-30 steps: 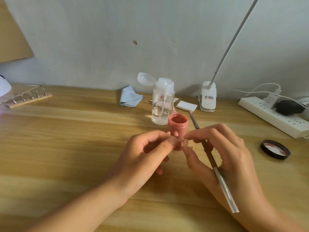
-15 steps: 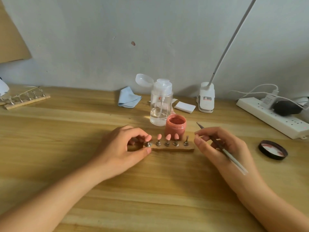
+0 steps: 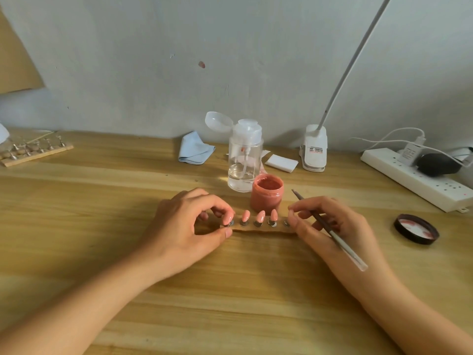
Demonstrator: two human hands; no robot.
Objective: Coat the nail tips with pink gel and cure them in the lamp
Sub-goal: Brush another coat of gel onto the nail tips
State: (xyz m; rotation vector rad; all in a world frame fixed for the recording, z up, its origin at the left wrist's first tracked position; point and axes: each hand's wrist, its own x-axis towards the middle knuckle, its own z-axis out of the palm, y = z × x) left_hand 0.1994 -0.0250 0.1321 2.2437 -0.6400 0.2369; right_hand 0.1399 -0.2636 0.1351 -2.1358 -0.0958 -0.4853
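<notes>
A wooden strip lies on the table with several metal stands carrying pink nail tips. My left hand pinches the leftmost stand at the strip's left end. At the right end, my right hand touches the rightmost stand with its fingertips while holding a thin brush, bristles pointing up and away. The open jar of pink gel stands just behind the strip. A white object, cut off at the far left edge, may be the lamp.
A clear pump bottle stands behind the jar. The jar's black lid lies at the right. A second wooden strip with bare stands sits at the far left. A blue cloth, a clip-lamp base and a power strip line the wall.
A second ago both hands held a stand with a tip close together in front of the jar. They have since moved apart to the two ends of the strip on the table.
</notes>
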